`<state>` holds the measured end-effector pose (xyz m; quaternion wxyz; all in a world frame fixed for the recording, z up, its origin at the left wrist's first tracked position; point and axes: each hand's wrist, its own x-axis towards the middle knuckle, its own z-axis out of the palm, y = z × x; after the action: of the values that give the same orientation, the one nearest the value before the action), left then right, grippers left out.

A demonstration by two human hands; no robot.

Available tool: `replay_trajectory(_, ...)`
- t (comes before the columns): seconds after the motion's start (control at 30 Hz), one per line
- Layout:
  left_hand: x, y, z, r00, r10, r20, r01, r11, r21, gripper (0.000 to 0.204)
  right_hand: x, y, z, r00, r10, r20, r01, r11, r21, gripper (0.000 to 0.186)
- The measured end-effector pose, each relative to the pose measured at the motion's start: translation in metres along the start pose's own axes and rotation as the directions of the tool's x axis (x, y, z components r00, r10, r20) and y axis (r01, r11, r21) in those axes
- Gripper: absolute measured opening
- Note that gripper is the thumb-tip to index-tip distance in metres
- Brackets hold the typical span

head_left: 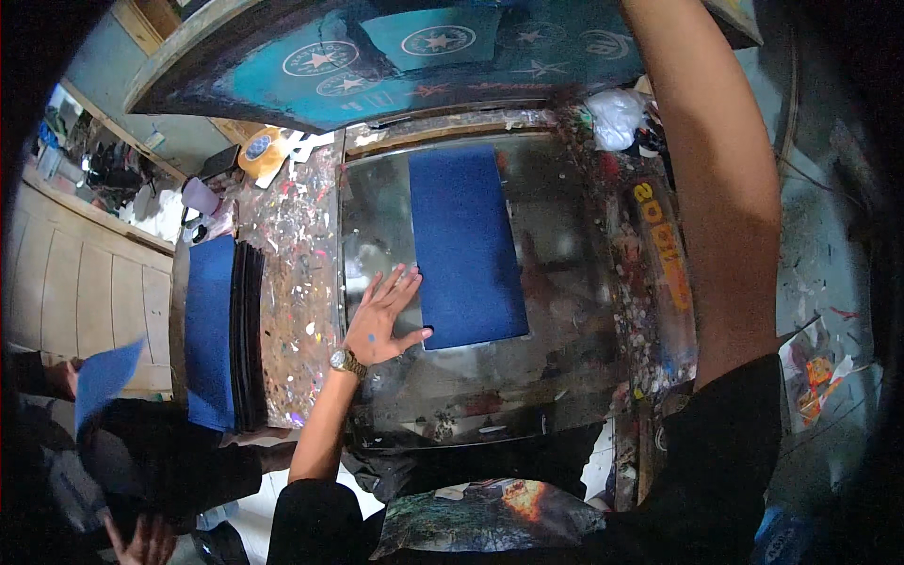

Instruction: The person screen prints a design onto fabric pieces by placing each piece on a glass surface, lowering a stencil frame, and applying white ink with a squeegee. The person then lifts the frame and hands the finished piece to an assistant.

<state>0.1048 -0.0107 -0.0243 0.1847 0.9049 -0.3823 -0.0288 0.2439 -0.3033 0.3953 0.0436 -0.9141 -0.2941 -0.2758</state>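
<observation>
A blue rectangular fabric-like piece (468,250) lies flat on the dark, glossy top (574,377) in front of me. My left hand (384,315), a watch on its wrist, rests at the piece's lower left edge. Its fingers are spread, with thumb and fingertips against the edge, and it grips nothing. Above the far side, a tilted printing screen (508,42) with a dark frame and pale star designs is raised. My right arm reaches up toward the screen's right side; the hand itself lies beyond the picture, so its hold cannot be seen.
A stack of blue pieces (212,330) with dark edges stands at the left of the paint-spattered table (297,282). Further left, another person's hand holds a blue piece (108,377). A purple cup (200,197) and a clear plastic bag (617,119) sit at the back.
</observation>
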Motion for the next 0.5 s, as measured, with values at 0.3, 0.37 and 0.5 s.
replay_trajectory(0.3, 0.000, 0.000, 0.000, 1.000, -0.006, 0.018, 0.006, 1.000, -0.001, 0.090, 0.003, -0.007, 0.000, 1.000, -0.005, 0.021, 0.005, 0.999, -0.037, 0.108)
replay_trajectory(0.37, 0.000, 0.002, -0.002, 1.000, -0.014, 0.018, 0.014, 1.000, 0.004, 0.090, -0.004, -0.008, -0.006, 0.999, -0.021, 0.037, 0.020, 1.000, 0.022, 0.102)
replay_trajectory(0.5, 0.000, 0.002, -0.003, 1.000, -0.003, 0.014, 0.003, 1.000, 0.005, 0.090, -0.004, -0.009, -0.007, 0.999, -0.012, 0.045, 0.010, 0.999, 0.050, 0.095)
